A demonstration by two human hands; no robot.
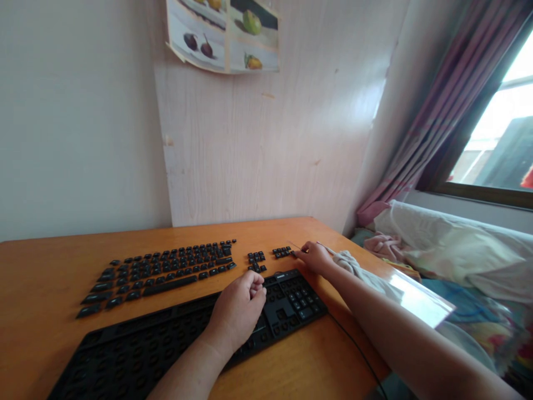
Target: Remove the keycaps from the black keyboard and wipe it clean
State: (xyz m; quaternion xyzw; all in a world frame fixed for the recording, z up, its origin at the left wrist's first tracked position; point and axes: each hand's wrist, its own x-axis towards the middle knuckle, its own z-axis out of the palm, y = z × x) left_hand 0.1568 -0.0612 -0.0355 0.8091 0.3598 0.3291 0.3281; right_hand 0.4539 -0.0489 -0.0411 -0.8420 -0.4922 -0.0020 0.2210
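Note:
A black keyboard [179, 316] lies slanted on the table, most of its key positions bare. Keycaps remain on its number pad [303, 300]. Over its right half is my left hand [241, 305], closed with the fingers curled in; whatever they may hold is hidden. Beyond the keyboard's far right corner, my right hand [313, 258] pinches at a black keycap by the right end of a small keycap group [281, 252]. Another loose group of keycaps [256, 259] sits to its left. Rows of loose keycaps [166, 266] spread across the table farther left.
The orange wooden table [37, 289] meets a wall panel at the back. A grey cloth [353, 268] and a clear shiny sheet [420, 297] lie at its right side. The keyboard's cable [353, 341] runs off toward the near right edge. Bedding [449, 239] is piled beyond.

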